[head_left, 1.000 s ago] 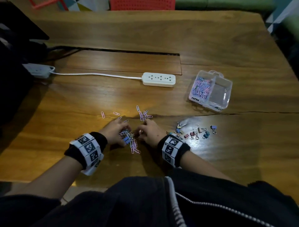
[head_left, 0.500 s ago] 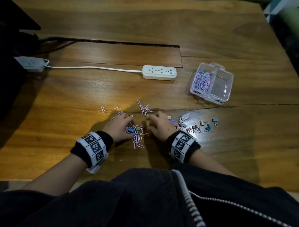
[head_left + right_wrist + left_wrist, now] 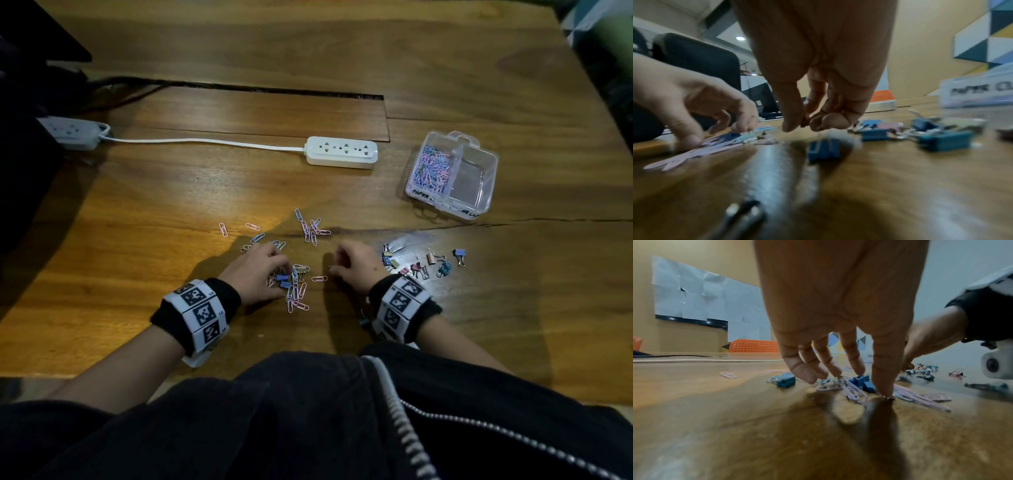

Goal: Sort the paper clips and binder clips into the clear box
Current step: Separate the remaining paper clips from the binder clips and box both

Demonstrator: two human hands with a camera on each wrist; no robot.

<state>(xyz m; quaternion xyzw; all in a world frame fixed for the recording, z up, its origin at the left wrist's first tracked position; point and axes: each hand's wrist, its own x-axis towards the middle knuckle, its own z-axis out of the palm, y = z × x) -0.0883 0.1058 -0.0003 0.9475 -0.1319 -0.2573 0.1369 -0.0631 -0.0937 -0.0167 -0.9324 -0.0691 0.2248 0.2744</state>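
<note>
A mixed pile of pastel paper clips [image 3: 296, 291] with two blue binder clips [image 3: 282, 279] lies in front of me. My left hand [image 3: 286, 274] hovers over it, its straight fingers [image 3: 849, 379] touching the blue binder clips [image 3: 861, 381] and the thumb pressing the table. My right hand [image 3: 334, 265] is just right of the pile, thumb and fingers [image 3: 805, 123] pinched on a small dark thing that looks like a clip; the view is blurred. Several binder clips [image 3: 419, 267] are grouped to its right. The clear box [image 3: 472, 185] holds paper clips [image 3: 433, 168] in its left compartment.
More paper clips [image 3: 310, 229] lie scattered beyond my hands. A white power strip [image 3: 340, 152] with its cable crosses the table behind them. A lone binder clip [image 3: 363, 322] sits by my right wrist. A crack [image 3: 513, 222] runs across the wood near the box.
My right hand has drawn back to the right, away from the pile, with its fingers pinched. My left hand stays on the pile.
</note>
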